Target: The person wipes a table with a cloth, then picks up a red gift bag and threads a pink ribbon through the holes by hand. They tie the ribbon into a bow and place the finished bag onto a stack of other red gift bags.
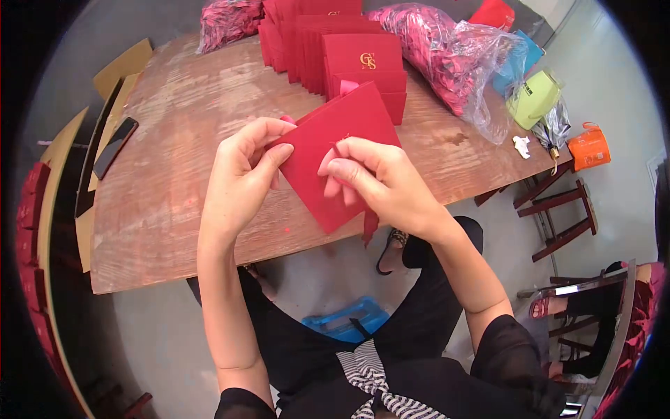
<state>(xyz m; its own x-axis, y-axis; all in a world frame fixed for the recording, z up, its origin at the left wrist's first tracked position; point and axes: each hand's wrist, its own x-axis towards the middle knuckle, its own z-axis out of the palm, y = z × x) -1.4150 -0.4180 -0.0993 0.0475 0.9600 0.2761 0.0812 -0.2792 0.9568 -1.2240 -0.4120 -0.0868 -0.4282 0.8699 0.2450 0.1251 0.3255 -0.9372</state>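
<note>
A flat red paper gift bag with bits of pink ribbon at its top edge is held tilted above the table's near edge. My left hand pinches it by its left corner, thumb on the face and fingers behind. In front of the bag, my right hand has its thumb and fingers pinched together on a dark red ribbon, of which a short bit shows above the fingertips. A loose ribbon end hangs below that hand. The right fingers cover most of the bag's print.
A row of red bags with gold letters stands at the back of the wooden table. Clear plastic bags of pink ribbons lie there too. A phone rests at the left, near cardboard boxes. Stools stand at right.
</note>
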